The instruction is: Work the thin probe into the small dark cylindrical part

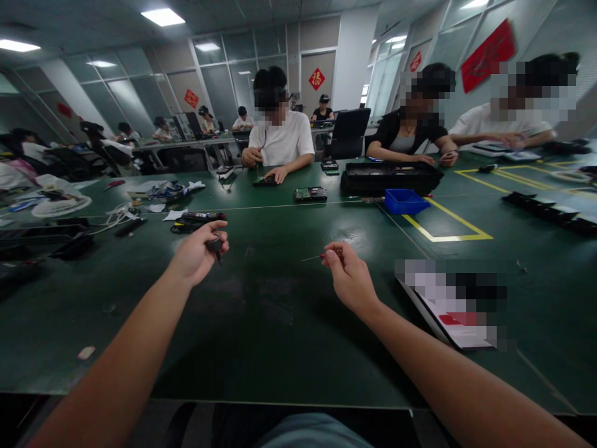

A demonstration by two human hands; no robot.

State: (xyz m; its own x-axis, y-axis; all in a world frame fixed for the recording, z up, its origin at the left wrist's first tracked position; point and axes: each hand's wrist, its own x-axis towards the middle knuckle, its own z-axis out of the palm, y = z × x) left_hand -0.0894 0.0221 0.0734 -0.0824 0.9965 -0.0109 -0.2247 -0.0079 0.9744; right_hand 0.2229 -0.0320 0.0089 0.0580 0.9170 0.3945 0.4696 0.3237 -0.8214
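Take 12 o'clock as straight ahead across the green table [261, 361]. The left hand [193, 255], at 11 o'clock, has its lower fingers curled around a small dark part [214, 244], with the index finger extended. The right hand [353, 279], at 1 o'clock, pinches a thin red tool [323, 255] between thumb and fingers; its slender shaft [310, 258] points to 9 o'clock, towards the left hand. Both hands appear raised, well apart. Beyond the right hand, at 1 o'clock, sits a blue tray [405, 201]; a flat white item [466, 338] lies at 2 o'clock, near the right forearm [429, 351]. Caution: closing the hands quickly could drive the exposed tip into the left fingers. A loosened left grip could drop the part. A wide rightward sweep of the forearm could displace the white item.
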